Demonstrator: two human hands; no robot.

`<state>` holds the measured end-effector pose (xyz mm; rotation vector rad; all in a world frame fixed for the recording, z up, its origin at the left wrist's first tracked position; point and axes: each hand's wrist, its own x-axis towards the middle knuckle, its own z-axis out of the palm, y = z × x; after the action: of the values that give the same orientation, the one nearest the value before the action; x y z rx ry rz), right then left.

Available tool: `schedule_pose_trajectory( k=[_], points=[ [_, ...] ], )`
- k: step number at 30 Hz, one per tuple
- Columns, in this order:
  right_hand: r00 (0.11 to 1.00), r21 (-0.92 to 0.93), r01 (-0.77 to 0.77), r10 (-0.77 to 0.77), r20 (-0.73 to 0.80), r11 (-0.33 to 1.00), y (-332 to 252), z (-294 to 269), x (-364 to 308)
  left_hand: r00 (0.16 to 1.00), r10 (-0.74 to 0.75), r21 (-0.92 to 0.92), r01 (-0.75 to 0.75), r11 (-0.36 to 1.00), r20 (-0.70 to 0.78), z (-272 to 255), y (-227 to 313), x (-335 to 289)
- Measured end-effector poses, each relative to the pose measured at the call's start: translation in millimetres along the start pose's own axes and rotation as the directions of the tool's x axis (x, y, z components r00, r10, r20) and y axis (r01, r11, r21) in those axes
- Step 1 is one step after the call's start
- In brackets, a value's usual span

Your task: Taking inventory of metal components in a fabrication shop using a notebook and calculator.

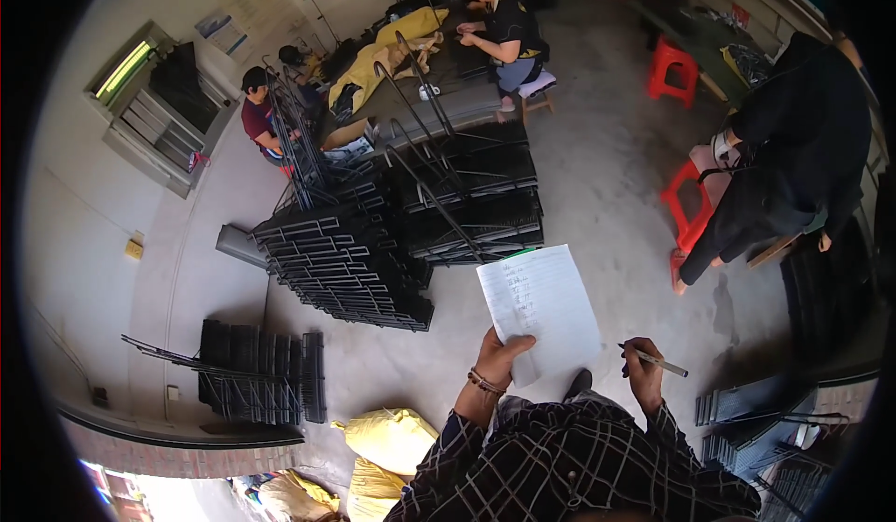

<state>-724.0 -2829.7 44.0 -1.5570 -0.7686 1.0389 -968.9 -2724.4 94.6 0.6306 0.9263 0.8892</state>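
My left hand (497,361) is closed on the lower left edge of a white lined notepad (558,309), thumb lying on top of the page. A column of handwriting runs down the page's left part, and a bit of green shows at its upper edge. To the right, apart from the paper, my right hand (643,373) grips a pen (670,367) with a light barrel. The pen's dark tip points left toward the notepad, and its back end points right.
Tall stacks of black wire-framed pieces (341,251) stand ahead; more black pieces (252,373) are at the left. Yellow sacks (390,438) lie near my left. People work at a far table (383,130). Another person (793,139) bends at the right beside red stools (672,72).
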Motion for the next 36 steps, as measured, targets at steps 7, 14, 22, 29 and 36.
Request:
schedule_pose_trajectory(
  k=[7,14,22,29,36],
  points=[
    [0.999,0.032,-0.003,0.004,-0.051,0.999,1,-68,55,0.997,-0.08,0.015,0.08,0.997,0.018,66,-30,41],
    [0.989,0.07,-0.009,0.02,-0.148,0.998,12,-88,90,0.988,-0.117,0.048,0.113,0.992,0.096,82,-56,101],
    [0.958,-0.084,-0.035,0.01,-0.287,0.996,-2,-97,166,0.955,-0.24,0.083,0.229,0.97,0.176,107,-56,232],
    [0.897,-0.101,-0.088,0.034,-0.441,0.991,-43,-94,245,0.943,-0.228,0.202,0.181,0.962,0.24,154,2,335],
    [0.907,-0.104,-0.128,0.074,-0.414,0.986,-48,-82,345,0.943,-0.279,0.24,0.232,0.943,0.184,180,21,429]
  ],
)
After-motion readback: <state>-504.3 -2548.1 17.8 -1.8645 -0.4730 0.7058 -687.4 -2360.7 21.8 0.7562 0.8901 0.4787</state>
